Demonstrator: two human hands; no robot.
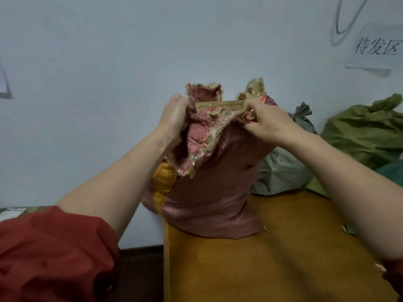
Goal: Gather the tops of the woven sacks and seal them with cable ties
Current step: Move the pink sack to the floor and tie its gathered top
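A dull red woven sack (209, 192) stands upright on a yellow-brown table (272, 258) against the wall. Its frayed top, with a clear plastic liner inside, is spread open. My left hand (174, 116) grips the left flap of the sack's mouth in a closed fist. My right hand (261, 118) pinches the right flap. Between my hands a tan strip like the edge of a cardboard box (220, 105) shows inside the mouth. An orange patch (162, 184) runs down the sack's left side. I see no cable tie.
Behind the red sack on the right lie a grey-green sack (281, 171) with its top tied and a larger olive-green sack (366, 131). A paper sign (377, 49) hangs on the pale wall. The table's left edge drops to a dark floor (141, 275).
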